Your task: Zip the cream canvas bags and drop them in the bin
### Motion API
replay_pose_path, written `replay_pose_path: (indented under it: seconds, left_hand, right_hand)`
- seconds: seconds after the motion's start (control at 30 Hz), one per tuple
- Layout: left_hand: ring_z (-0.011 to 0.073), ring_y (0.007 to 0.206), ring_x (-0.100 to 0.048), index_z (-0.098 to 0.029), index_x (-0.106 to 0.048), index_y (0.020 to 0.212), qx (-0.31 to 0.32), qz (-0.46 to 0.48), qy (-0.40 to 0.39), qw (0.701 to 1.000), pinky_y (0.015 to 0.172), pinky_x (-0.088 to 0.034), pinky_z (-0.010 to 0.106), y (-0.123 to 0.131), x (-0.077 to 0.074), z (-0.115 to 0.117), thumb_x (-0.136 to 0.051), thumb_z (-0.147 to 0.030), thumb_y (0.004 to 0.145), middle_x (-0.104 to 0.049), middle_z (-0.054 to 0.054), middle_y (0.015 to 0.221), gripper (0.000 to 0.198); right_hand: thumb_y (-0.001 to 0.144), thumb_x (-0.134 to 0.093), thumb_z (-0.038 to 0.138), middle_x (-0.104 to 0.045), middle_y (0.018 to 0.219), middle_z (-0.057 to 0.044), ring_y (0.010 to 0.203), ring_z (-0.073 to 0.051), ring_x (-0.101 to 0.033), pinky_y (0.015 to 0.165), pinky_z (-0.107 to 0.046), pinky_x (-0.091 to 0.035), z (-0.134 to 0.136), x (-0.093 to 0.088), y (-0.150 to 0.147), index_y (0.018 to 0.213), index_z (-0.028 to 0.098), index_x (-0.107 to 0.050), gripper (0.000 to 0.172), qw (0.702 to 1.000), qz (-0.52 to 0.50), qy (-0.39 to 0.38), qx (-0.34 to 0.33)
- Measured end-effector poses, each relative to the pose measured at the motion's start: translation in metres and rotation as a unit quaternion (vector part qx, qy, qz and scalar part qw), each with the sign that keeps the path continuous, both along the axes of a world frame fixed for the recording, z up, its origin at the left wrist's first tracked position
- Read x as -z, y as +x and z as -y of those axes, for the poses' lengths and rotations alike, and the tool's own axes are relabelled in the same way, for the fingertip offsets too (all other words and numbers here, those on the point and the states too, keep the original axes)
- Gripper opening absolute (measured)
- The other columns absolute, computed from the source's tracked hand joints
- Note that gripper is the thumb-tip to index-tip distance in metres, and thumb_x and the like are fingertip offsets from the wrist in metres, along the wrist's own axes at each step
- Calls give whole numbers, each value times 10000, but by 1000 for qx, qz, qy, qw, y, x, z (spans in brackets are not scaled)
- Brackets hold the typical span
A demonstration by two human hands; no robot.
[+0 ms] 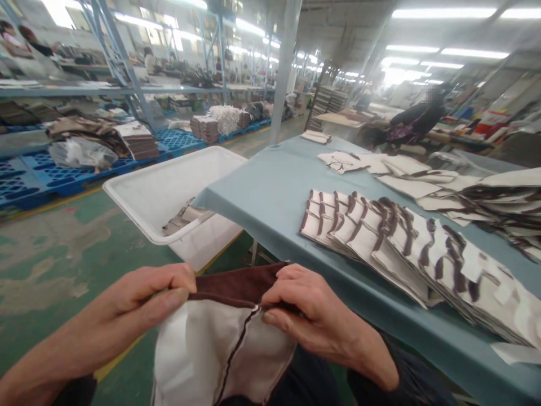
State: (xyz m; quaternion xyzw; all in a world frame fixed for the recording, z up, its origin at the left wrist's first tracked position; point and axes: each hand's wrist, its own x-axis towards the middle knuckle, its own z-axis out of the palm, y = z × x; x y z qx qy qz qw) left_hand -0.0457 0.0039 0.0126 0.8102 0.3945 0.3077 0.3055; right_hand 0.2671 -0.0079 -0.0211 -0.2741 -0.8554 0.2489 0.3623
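A cream fabric piece with a dark brown inside hangs between my two hands, its brown-edged opening stretched wide. A dark seam runs down its front from a small pale spot at the edge. My left hand pinches the left end of the opening between thumb and fingers. At the other end, my right hand grips the edge near the seam, fingers curled. The lower part of the piece hangs toward my lap and runs out of the picture.
A table with a blue-grey cover stands ahead on the right. Overlapping cream and brown pieces lie along it, with more fabric pieces behind. Left of it is a white bin with some fabric inside. Blue pallets and a person are farther off.
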Motion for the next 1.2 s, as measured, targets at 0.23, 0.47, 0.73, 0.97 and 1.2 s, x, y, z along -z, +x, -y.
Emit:
replay_pose_path:
  seconds: [0.23,0.47,0.73,0.97,1.2]
  left_hand:
    - [164,805,-628,-232,-687,878,98,-68,-16,993,779,-499,243,16,-13,-17,-695,-237,917,-702,-44,864,40]
    - [185,911,-657,-229,-721,980,147,-55,30,987,851,-495,271,56,-33,-8,-698,-220,958,-720,-11,936,33]
    - [147,809,-689,-230,-742,1012,116,-76,-12,990,765,-493,234,70,-22,5,-535,-109,847,-758,-36,888,290]
    - [145,725,-669,-205,-737,898,123,-102,-66,985,678,-450,250,78,-19,5,-526,-148,840,-743,-29,808,227]
    - [135,736,-667,-213,-744,924,146,-116,-83,979,665,-429,255,71,-9,4,-550,-197,935,-740,-38,827,195]
  right_hand:
    - [1053,-599,189,-710,835,3,812,-160,-618,812,-301,-459,-1,-47,6,870,211,-646,190,998,41,-33,-34]
    - [932,-510,135,-551,721,37,676,-137,-522,689,-280,-408,7,-64,0,783,225,-525,174,990,78,-116,10]
    - [920,-495,191,-459,661,54,609,-131,-454,623,-279,-354,10,-35,-6,751,237,-461,178,991,24,-129,26]
    - [947,-515,194,-528,696,38,652,-146,-481,663,-298,-362,6,-9,-5,796,227,-533,156,999,20,-45,20]
    - [969,-523,234,-598,755,7,703,-170,-525,701,-326,-391,4,6,-6,844,218,-572,135,1000,6,-14,14]
